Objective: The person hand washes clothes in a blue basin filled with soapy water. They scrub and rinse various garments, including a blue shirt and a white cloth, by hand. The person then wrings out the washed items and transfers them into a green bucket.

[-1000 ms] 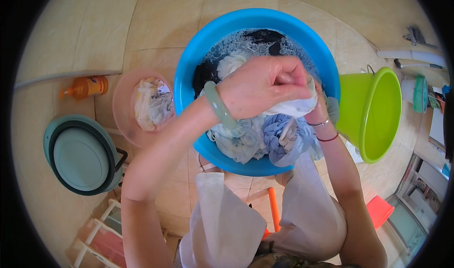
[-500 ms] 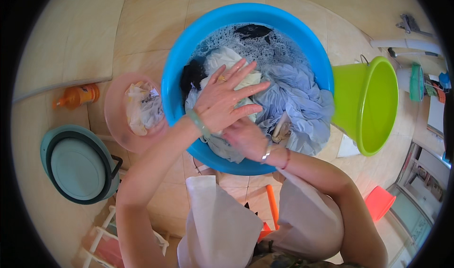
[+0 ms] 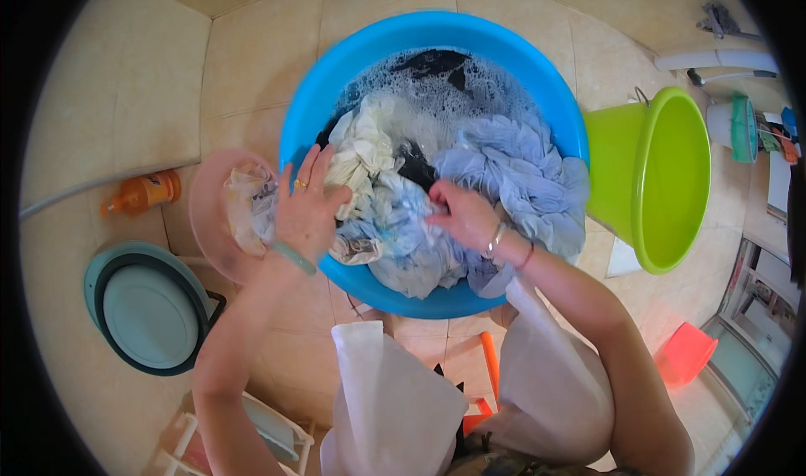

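A large blue tub holds sudsy water and wet laundry. My left hand is over the tub's left rim, fingers spread and holding nothing, beside a bunched cream-white garment. With fingers curled, my right hand pinches a white cloth with blue patches in the middle of the tub. To its right is a heaped light-blue garment. Dark fabric partly breaks the foamy surface at the far side, and more dark cloth shows between the pale pieces.
Left of the tub stand a pink basin with light cloths, an orange bottle and a grey-green folding basin. A lime-green bucket lies tipped against the right side. A red container is at lower right.
My hands, crossed over the laundry before, have moved apart. The left went to the left rim; the right shifted slightly right and up. The cream garment and blue-patched cloth are now uncovered.
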`<action>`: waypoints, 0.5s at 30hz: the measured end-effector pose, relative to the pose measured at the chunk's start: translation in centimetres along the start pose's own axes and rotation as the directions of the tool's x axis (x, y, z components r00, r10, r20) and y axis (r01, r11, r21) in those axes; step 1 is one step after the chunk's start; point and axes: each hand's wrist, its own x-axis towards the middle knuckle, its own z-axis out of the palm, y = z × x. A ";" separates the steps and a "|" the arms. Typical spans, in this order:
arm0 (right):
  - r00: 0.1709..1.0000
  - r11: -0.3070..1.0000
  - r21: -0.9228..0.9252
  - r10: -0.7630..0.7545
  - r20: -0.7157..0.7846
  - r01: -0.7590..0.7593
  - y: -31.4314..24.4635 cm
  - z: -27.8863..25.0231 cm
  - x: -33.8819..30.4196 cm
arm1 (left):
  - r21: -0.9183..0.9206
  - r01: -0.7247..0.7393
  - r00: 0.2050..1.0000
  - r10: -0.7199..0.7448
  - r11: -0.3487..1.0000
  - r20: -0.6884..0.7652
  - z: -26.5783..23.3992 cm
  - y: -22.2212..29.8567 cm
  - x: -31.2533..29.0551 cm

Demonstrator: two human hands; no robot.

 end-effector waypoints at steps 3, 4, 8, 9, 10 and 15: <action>0.999 0.973 0.230 -0.035 0.019 0.030 -1.8 0.8 -2.9 | -0.220 -0.146 0.989 0.147 0.965 -0.009 -2.5 3.5 2.2; 0.996 0.953 0.290 -0.085 -0.011 0.084 -2.2 1.1 -3.5 | -0.257 -0.216 0.973 0.229 0.942 0.021 -1.3 4.2 2.5; 0.947 0.946 0.148 -0.304 0.104 0.288 -3.8 0.4 -2.8 | -0.226 -0.314 0.923 0.352 0.922 0.154 3.9 4.6 1.0; 0.952 0.951 0.210 -0.263 0.160 0.227 -3.7 -0.7 -1.5 | -0.180 -0.322 0.917 0.354 0.929 0.184 4.0 4.5 1.0; 0.949 0.949 0.270 -0.226 0.221 0.164 -3.6 -1.6 -0.1 | -0.178 -0.327 0.913 0.359 0.928 0.193 3.9 4.3 0.7; 0.850 0.952 -0.006 -0.277 -0.449 0.307 0.8 -0.8 9.2 | -0.178 -0.330 0.927 0.354 0.927 0.122 2.7 5.6 0.5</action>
